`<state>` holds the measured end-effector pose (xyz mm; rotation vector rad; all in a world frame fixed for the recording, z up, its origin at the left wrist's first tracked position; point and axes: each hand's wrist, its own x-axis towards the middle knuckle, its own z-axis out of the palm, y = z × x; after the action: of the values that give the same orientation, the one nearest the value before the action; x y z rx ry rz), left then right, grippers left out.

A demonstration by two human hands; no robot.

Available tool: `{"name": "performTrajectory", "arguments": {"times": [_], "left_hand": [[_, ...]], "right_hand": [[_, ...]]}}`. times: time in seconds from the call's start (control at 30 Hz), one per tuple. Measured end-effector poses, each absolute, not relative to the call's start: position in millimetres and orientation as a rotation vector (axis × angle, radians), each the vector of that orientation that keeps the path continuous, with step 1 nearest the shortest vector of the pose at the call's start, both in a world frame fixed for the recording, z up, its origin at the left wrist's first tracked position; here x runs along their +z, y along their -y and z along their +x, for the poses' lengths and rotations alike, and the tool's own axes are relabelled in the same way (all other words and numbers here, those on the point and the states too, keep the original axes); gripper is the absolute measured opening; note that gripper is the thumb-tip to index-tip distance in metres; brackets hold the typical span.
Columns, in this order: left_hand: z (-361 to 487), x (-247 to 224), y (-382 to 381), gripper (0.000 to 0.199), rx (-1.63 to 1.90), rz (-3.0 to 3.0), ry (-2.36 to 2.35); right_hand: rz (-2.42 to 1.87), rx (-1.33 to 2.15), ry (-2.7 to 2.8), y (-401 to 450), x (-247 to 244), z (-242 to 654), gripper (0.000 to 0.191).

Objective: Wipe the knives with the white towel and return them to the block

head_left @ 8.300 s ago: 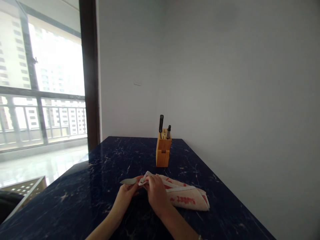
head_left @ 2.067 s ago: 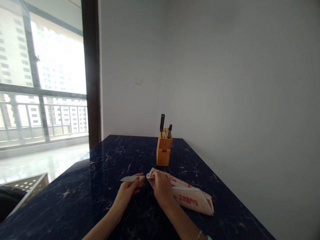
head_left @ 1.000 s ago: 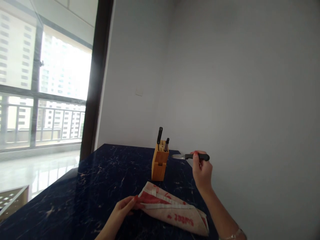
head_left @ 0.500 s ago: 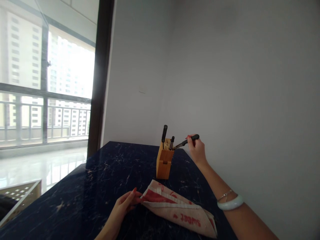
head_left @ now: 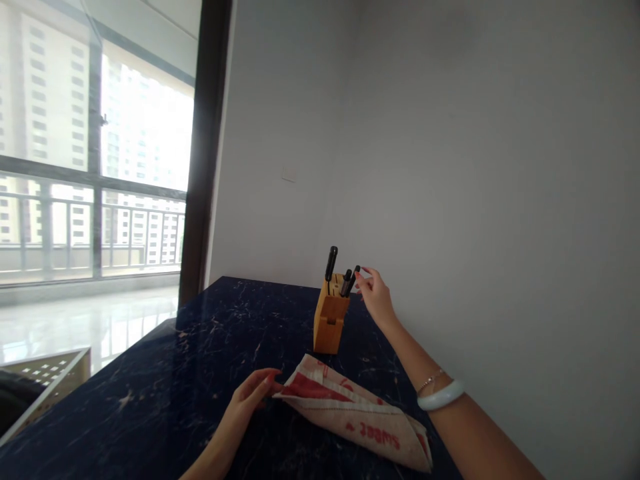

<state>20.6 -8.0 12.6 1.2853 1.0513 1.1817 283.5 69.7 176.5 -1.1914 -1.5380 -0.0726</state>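
Observation:
A wooden knife block [head_left: 328, 327] stands upright on the dark marbled table, with several black-handled knives in its top slots. At its right side my right hand [head_left: 377, 297] has its fingertips closed on the black handle of a knife [head_left: 353, 281], whose blade is hidden in the block. A taller black handle [head_left: 331, 263] rises from the left slots. In front of the block lies a folded cream and red cloth [head_left: 360, 417] with red lettering. My left hand [head_left: 253, 393] pinches the cloth's left corner between thumb and fingers.
The dark blue table [head_left: 200, 373] meets grey walls [head_left: 450, 167] at the back and right. To the left are a dark door frame [head_left: 205, 153] and a glazed balcony. A perforated light-coloured chair or rack [head_left: 55, 380] is beside the table at lower left.
The knife in my right hand has gone from slanting out of the block, with some blade showing, down into the slot. My right hand moved left. My left hand stays at the cloth.

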Motion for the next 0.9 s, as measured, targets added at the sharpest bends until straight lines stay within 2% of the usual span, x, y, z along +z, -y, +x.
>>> {"name": "performTrajectory", "arguments": {"times": [0.1,0.23,0.37,0.53,0.6,0.77,0.9], "left_hand": [[20.7,14.9,11.4,0.039,1.153,1.355,-0.982],[25.3,14.4,17.6,0.027,1.141,1.809,-1.050],[33.7,10.9,25.7,0.042,1.004,2.280,-1.108],[33.5,11.3,19.6,0.051,0.832,2.416,-1.284],[31.7,15.1,15.2,0.047,0.775,2.418,-1.348],[33.9,26.6,8.9,0.020,0.688,2.431,-1.385],[37.1,39.3,2.8,0.010,0.667,2.414,-1.217]], "right_hand": [[-1.145,0.015,1.517,-48.5,149.2,287.7,0.055],[-1.279,0.094,1.721,-6.4,95.2,298.7,0.034],[-1.447,0.118,1.921,36.0,50.5,321.8,0.020],[-1.641,0.139,2.071,66.6,32.0,345.7,0.027],[-1.690,0.115,2.103,70.6,29.1,349.4,0.030],[-1.797,0.076,2.141,68.3,27.0,348.9,0.032],[-1.813,0.055,2.128,64.1,29.9,345.7,0.025]]}}
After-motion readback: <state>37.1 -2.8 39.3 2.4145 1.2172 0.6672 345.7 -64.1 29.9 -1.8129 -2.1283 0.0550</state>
